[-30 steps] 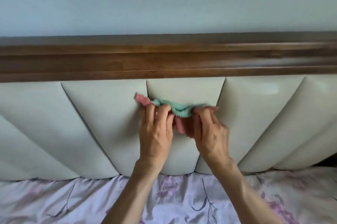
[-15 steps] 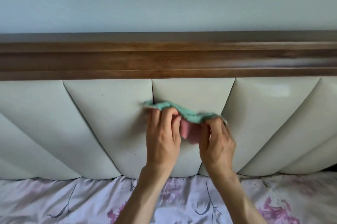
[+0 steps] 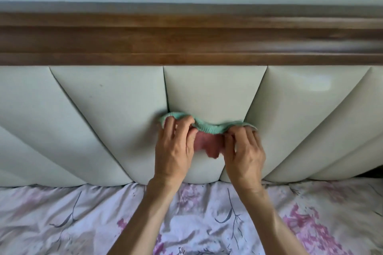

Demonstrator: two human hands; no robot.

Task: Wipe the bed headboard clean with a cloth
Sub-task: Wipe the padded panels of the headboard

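**Two hands hold a green-and-pink cloth against the padded headboard**

The cloth (image 3: 209, 128) is small and soft, with a nubby, towel-like weave. Its top edge is mint green and runs in a wavy, sagging line between the two hands; below that edge a dusty pink side hangs in a loose, crumpled fold. It lies in front of the middle panel of the headboard (image 3: 213, 89), low on that panel, with its left end reaching the seam beside it.

The left hand (image 3: 174, 151) pinches the cloth's left end, fingers curled over the green edge. The right hand (image 3: 244, 151) pinches the right end in the same way, fingertips bunched on the fabric.

The headboard's lower part is padded in smooth, faintly glossy cream material, divided by deep seams into slanted, fan-like panels that bulge gently. Above runs a brown wooden rail (image 3: 186, 43) with stepped horizontal mouldings and visible grain. Below, a rumpled bedsheet (image 3: 83, 219) shows pink blossoms and thin grey branches on pale fabric.
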